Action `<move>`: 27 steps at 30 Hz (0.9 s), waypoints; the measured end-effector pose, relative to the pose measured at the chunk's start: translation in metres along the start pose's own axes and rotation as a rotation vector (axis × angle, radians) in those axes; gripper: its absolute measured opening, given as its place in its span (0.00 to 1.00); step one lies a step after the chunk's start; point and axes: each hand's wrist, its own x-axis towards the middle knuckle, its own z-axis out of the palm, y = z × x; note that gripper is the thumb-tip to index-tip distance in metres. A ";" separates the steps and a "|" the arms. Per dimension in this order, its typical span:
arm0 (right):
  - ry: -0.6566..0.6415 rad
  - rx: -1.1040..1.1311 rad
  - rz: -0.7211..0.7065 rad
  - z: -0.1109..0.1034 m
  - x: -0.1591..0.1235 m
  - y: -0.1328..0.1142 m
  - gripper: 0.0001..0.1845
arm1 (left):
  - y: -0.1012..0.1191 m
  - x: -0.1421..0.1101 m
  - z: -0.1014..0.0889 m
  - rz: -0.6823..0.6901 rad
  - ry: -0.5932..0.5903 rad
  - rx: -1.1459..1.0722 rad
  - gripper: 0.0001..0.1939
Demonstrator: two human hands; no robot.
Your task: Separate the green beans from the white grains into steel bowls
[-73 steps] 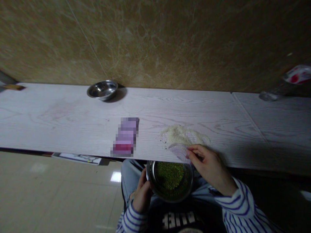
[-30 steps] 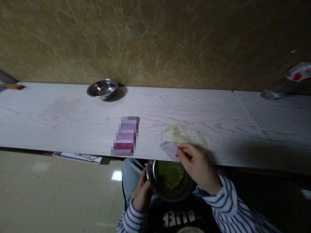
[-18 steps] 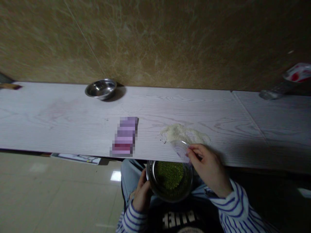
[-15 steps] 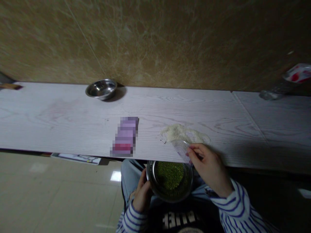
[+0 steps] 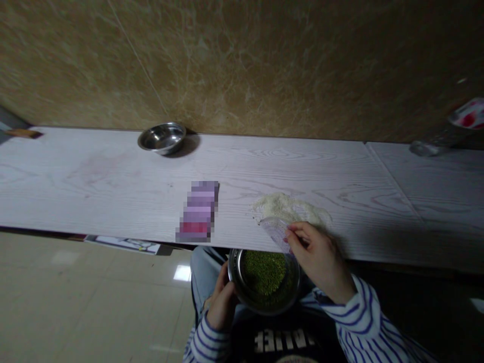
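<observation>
Left hand (image 5: 222, 302) holds bowl (image 5: 273, 305) (green grains (image 5: 266, 272)).

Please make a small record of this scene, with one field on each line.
Left hand: left hand grips the rim of a metal bowl
Right hand: right hand pinches a thin clear sheet between its fingers
In held bowl: green grains
On table: white grains in a loose, spread heap on the pale table
Near wall: a second metal bowl, upright
Left of heap: a pixelated purple-pink item, identity unclear
Far right: a clear bottle
</observation>
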 end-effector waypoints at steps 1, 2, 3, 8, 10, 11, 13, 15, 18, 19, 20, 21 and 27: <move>-0.001 -0.003 -0.002 0.000 0.000 -0.001 0.08 | 0.000 0.000 0.000 -0.007 -0.001 -0.022 0.37; 0.000 -0.004 -0.006 0.000 -0.001 -0.001 0.08 | -0.001 0.000 0.000 -0.016 -0.002 -0.053 0.37; 0.002 -0.004 -0.010 0.000 -0.001 -0.001 0.07 | -0.001 0.000 0.000 -0.019 -0.002 -0.082 0.36; 0.013 -0.009 -0.025 -0.001 -0.003 0.001 0.08 | 0.000 -0.001 0.000 -0.014 0.012 -0.103 0.36; 0.008 -0.006 -0.024 -0.001 -0.004 0.002 0.08 | 0.001 -0.001 0.001 -0.003 -0.005 -0.107 0.36; 0.004 -0.004 -0.024 0.000 -0.004 0.002 0.08 | 0.001 -0.001 0.002 0.004 -0.014 -0.107 0.35; -0.009 -0.003 -0.027 0.002 -0.005 0.001 0.08 | 0.001 -0.001 0.002 0.009 -0.014 -0.107 0.35; -0.021 -0.001 -0.026 0.004 -0.004 -0.002 0.07 | 0.001 -0.001 0.002 -0.013 0.006 -0.099 0.36; -0.014 -0.002 -0.018 0.007 -0.003 -0.005 0.07 | 0.003 -0.003 0.001 -0.044 0.007 -0.072 0.38; -0.009 -0.002 -0.016 0.008 -0.003 -0.006 0.07 | 0.003 -0.003 0.001 -0.041 -0.001 -0.073 0.38; -0.007 -0.002 -0.016 0.009 -0.002 -0.006 0.07 | 0.004 -0.003 0.002 -0.032 -0.009 -0.077 0.37; -0.006 -0.004 -0.017 0.009 -0.002 -0.006 0.07 | 0.005 -0.004 0.002 -0.024 -0.012 -0.082 0.36; 0.024 -0.036 -0.002 0.002 -0.004 0.001 0.08 | 0.006 -0.004 0.004 -0.032 -0.016 -0.105 0.36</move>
